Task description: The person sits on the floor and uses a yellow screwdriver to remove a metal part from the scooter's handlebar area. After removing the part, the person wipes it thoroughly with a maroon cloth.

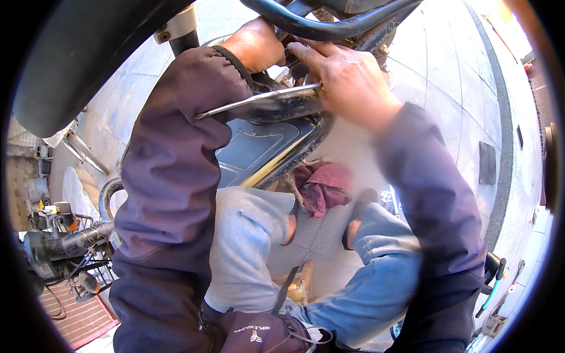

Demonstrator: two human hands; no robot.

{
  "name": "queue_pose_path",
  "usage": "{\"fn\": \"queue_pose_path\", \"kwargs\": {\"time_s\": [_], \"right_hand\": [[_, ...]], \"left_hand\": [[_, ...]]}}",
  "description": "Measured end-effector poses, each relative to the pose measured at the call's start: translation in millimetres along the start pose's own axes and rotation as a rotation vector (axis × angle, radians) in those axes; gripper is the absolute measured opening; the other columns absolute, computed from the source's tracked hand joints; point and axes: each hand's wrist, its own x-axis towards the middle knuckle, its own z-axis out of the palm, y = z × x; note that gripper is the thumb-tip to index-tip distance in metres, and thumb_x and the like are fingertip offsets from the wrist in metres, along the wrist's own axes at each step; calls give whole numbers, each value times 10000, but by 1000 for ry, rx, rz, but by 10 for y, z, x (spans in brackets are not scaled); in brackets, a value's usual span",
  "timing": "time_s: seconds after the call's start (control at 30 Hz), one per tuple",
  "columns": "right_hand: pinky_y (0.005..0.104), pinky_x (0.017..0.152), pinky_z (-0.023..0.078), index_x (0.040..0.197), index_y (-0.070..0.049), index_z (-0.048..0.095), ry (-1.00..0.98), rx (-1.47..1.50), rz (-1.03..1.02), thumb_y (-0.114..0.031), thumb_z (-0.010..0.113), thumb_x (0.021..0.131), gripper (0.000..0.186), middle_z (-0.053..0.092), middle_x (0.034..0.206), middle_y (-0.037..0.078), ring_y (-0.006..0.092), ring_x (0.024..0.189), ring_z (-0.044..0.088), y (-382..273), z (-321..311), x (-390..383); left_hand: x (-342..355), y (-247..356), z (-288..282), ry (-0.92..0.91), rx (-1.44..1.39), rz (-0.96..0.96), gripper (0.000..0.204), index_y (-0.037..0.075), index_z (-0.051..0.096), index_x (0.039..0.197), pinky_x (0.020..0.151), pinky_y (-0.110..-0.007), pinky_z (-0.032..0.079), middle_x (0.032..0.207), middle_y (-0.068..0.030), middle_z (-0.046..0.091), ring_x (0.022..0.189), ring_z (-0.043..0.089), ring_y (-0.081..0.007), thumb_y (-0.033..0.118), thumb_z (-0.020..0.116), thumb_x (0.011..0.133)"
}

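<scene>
Both my arms reach forward to the black tubular frame (329, 28) of a scooter or similar vehicle. My left hand (257, 44) is pushed in among the parts under the upper tube; its fingers are hidden. My right hand (353, 76) is closed, with a screwdriver (259, 100) held in the palm. The long metal shaft points left across my left forearm, and a bit of yellow shows by the palm. The fingers of that hand reach among cables and small dark parts (299, 70) next to my left hand. What they touch cannot be made out.
Below the frame lies a dark blue footboard (259, 147) with a yellowish edge strip. A maroon rag (323, 185) is on the tiled floor (435, 76) between my feet. Another vehicle (65, 247) stands at left. Tools (491, 288) lie at the right edge. A thick black tube (76, 59) crosses the upper left.
</scene>
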Motion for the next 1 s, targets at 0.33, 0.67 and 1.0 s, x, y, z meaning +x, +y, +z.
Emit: {"fn": "queue_pose_path", "kwargs": {"time_s": [0.33,0.67,1.0], "right_hand": [[404,733,522,1023,-15,618,-135,-122,-35,-35,610,739,285,636,908,163,314,855,649,25,-131,86],[368,712,534,884,-71,668,-85,-163,5,-101,614,729,167,626,849,86,257,853,640,-46,3,-45],[323,677,509,952,-85,664,266,-111,-157,-104,627,700,256,607,847,24,203,807,599,127,36,-177]], "left_hand": [[15,-37,-17,-25,-32,36,445,-43,610,1098,862,-375,466,1034,-146,652,959,600,-263,-25,724,668],[-81,-45,-119,47,131,46,250,-31,625,989,705,-334,430,825,-66,593,743,529,-174,116,637,788],[-720,100,-200,155,-504,165,328,-55,592,1172,806,-258,482,991,-113,666,903,611,-148,87,575,878]]}}
